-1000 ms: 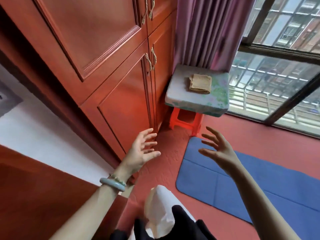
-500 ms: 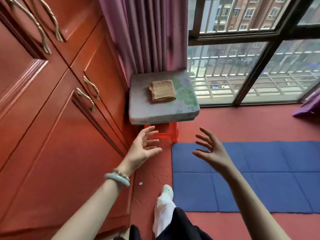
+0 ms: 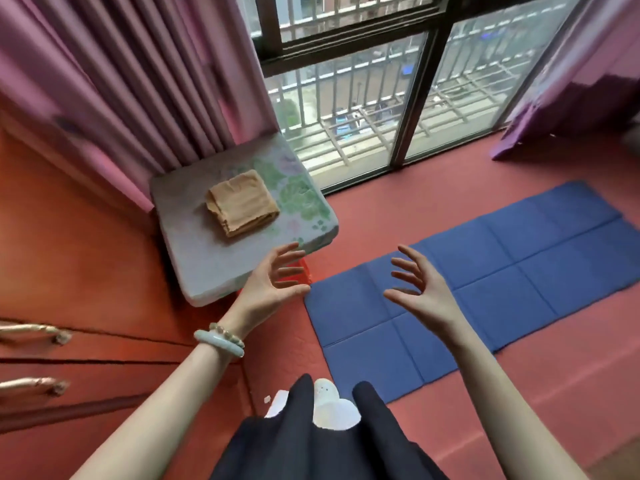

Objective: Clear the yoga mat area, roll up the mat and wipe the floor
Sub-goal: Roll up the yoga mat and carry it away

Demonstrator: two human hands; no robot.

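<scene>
Mat (image 3: 485,282) flat, blue, creased panels | folded tan cloth (image 3: 242,202), perhaps terry

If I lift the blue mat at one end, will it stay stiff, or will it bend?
The blue mat probably bends along its crease lines, since they split it into panels. Each panel looks flat and even, so it may stay fairly stiff between creases. It looks thin and is likely light, so one open hand, such as the right hand, could probably lift an end.

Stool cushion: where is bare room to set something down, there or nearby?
On the cushion, bare fabric rings the folded tan cloth, widest at its near edge by the left hand. The blue mat lies bare. Red floor between mat and window is free.
</scene>
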